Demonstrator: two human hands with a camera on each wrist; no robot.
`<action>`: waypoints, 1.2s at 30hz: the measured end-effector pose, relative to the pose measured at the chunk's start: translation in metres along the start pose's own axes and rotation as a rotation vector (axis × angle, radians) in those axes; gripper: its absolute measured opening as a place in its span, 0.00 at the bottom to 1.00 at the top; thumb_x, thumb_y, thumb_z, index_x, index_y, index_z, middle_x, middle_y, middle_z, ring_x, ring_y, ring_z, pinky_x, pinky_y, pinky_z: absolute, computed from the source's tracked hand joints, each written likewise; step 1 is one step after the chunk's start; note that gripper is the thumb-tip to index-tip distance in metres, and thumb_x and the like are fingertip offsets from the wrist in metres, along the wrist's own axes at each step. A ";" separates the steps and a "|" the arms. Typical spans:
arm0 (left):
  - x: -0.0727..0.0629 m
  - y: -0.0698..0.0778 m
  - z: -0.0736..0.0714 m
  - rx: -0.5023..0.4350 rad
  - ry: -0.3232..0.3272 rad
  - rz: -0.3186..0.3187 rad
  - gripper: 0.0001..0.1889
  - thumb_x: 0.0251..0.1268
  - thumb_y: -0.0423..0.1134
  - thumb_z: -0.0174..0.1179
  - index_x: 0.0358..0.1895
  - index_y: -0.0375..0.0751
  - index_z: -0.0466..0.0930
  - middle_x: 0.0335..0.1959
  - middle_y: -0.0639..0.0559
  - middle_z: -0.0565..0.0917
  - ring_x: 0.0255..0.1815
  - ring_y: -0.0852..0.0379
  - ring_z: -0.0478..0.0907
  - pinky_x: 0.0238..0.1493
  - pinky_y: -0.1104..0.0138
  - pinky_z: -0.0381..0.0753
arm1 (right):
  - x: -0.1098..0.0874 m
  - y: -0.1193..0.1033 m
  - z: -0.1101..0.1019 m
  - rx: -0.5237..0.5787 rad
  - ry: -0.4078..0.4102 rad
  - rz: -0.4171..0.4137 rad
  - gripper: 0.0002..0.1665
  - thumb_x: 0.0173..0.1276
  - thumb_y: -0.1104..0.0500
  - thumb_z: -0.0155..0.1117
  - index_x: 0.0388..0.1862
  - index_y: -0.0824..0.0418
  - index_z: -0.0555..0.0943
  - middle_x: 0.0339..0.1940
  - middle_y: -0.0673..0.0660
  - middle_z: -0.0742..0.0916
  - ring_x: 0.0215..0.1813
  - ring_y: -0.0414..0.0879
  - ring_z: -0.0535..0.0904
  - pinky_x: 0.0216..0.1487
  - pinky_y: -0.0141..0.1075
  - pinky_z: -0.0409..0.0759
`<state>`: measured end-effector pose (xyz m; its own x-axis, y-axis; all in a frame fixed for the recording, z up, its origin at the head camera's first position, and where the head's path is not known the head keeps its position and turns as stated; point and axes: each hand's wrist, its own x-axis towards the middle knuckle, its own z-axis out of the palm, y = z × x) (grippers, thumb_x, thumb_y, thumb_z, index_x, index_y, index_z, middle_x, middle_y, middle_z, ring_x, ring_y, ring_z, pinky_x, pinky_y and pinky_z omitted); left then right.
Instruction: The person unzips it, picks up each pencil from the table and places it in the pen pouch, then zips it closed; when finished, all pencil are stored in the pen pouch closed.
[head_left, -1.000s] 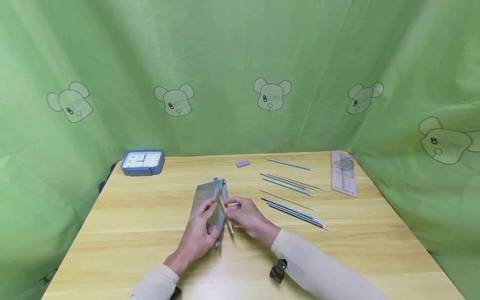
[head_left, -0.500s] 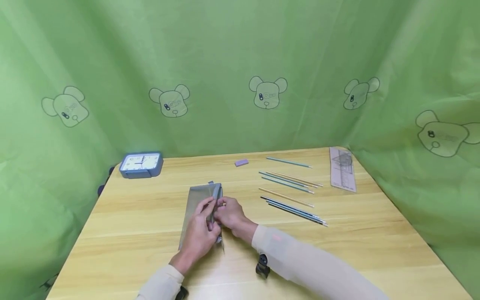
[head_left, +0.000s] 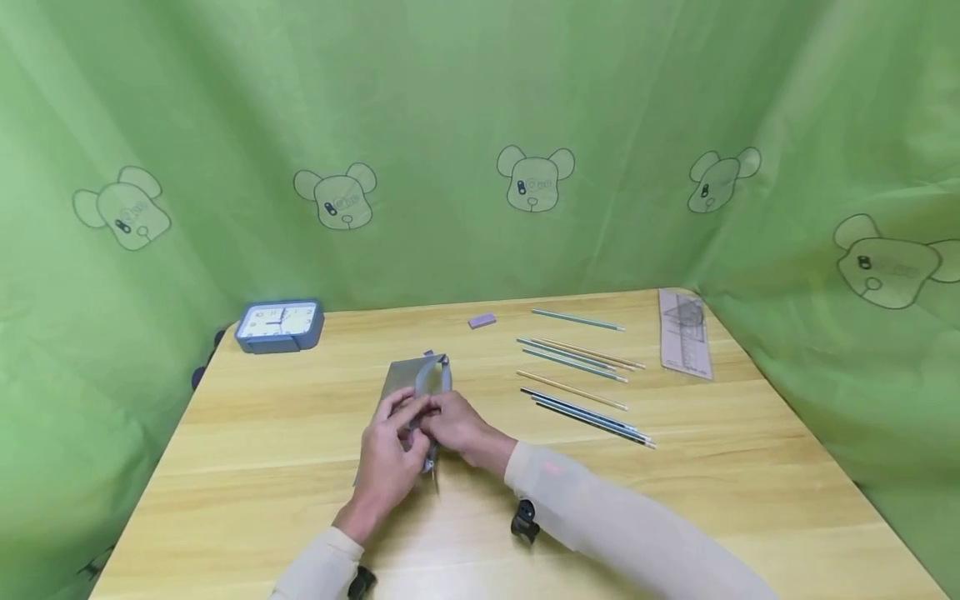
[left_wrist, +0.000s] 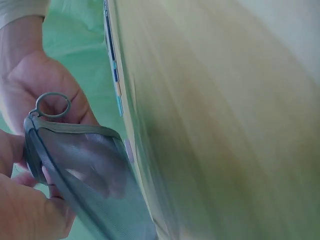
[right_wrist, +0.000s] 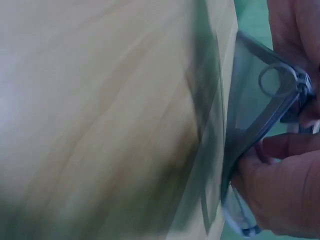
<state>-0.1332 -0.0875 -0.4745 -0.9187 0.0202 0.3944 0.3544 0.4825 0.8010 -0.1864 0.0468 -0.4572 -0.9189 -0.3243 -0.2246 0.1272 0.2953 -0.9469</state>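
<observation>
A grey-blue mesh pencil pouch [head_left: 405,375] stands on edge on the table in the head view, its zipped mouth parted on the right side. My left hand [head_left: 384,462] pinches the pouch's edge between thumb and fingers. My right hand [head_left: 457,429] is at the mouth, its fingers reaching in. Through the mesh in the left wrist view, the right hand's [left_wrist: 45,82] fingers show as a dim shape. A zip pull ring [left_wrist: 69,106] hangs at the pouch's near end. What the right fingertips hold is hidden, so I cannot tell.
To the right lie several pencils: a teal pencil [head_left: 577,320] at the back, a mixed group, a lone yellow pencil [head_left: 573,391], and dark and teal ones [head_left: 588,418] in front. A purple eraser [head_left: 482,321], a ruler set [head_left: 686,337] and a blue clock [head_left: 279,327] sit farther back.
The right hand has moved left with a yellow pencil into the pouch's mouth; that pencil is now out of sight. The left hand keeps its grip, and the pouch has tilted and shifted slightly.
</observation>
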 end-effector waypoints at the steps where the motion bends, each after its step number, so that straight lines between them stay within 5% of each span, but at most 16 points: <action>1: 0.000 -0.001 -0.001 0.005 0.009 0.001 0.26 0.61 0.19 0.59 0.65 0.31 0.85 0.73 0.32 0.77 0.62 0.40 0.85 0.51 0.67 0.92 | 0.000 0.000 -0.002 0.009 -0.012 -0.009 0.14 0.76 0.68 0.62 0.55 0.67 0.89 0.51 0.62 0.93 0.47 0.44 0.86 0.47 0.29 0.87; 10: 0.002 -0.002 -0.007 0.037 0.007 -0.016 0.25 0.62 0.20 0.58 0.65 0.23 0.81 0.73 0.30 0.79 0.52 0.38 0.88 0.47 0.67 0.93 | -0.014 0.007 -0.042 0.037 0.120 -0.088 0.15 0.72 0.73 0.61 0.55 0.71 0.85 0.52 0.69 0.91 0.52 0.56 0.89 0.60 0.42 0.91; 18: 0.003 -0.004 -0.012 -0.007 -0.036 -0.061 0.27 0.65 0.21 0.57 0.70 0.23 0.77 0.76 0.31 0.75 0.52 0.37 0.87 0.49 0.68 0.92 | -0.055 0.038 -0.126 -0.558 0.325 -0.324 0.12 0.71 0.73 0.64 0.50 0.66 0.88 0.48 0.62 0.92 0.50 0.55 0.90 0.55 0.46 0.92; 22: 0.002 -0.006 -0.012 0.000 -0.048 -0.078 0.29 0.64 0.21 0.58 0.71 0.25 0.77 0.76 0.32 0.75 0.49 0.40 0.87 0.46 0.73 0.90 | -0.076 0.059 -0.161 -0.778 0.381 -0.328 0.14 0.70 0.71 0.66 0.52 0.66 0.87 0.50 0.62 0.91 0.52 0.57 0.88 0.55 0.52 0.92; 28: 0.002 -0.006 -0.014 0.006 -0.057 -0.086 0.30 0.64 0.21 0.58 0.72 0.25 0.75 0.77 0.31 0.73 0.46 0.45 0.86 0.44 0.75 0.89 | -0.093 0.086 -0.183 -0.946 0.380 -0.322 0.19 0.68 0.69 0.70 0.58 0.67 0.86 0.54 0.63 0.89 0.57 0.61 0.87 0.60 0.56 0.90; 36: 0.004 -0.005 -0.016 0.021 -0.070 -0.080 0.32 0.62 0.21 0.59 0.74 0.25 0.73 0.77 0.32 0.73 0.45 0.49 0.85 0.44 0.74 0.89 | -0.099 0.091 -0.190 -1.038 0.341 -0.354 0.19 0.64 0.70 0.75 0.55 0.64 0.88 0.48 0.59 0.90 0.49 0.54 0.88 0.54 0.50 0.92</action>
<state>-0.1357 -0.1037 -0.4705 -0.9542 0.0419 0.2961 0.2762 0.5029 0.8190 -0.1543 0.2763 -0.4778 -0.9152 -0.3233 0.2405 -0.3821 0.8859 -0.2630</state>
